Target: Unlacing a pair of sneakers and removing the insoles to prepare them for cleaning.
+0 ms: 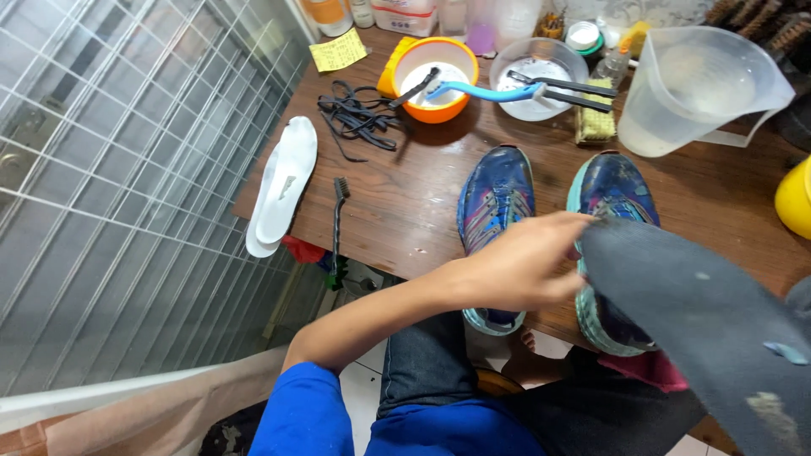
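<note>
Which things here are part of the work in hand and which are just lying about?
In use: left hand, dark cloth, two blue shoes, orange bowl, blue brush.
Lying about: white insoles, black laces, yellow note, clear jug.

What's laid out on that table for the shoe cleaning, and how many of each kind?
Shoes: 2
White insoles: 2
Bowls: 2
Brushes: 4
Jugs: 1
Lace bundles: 1
Total: 12
</note>
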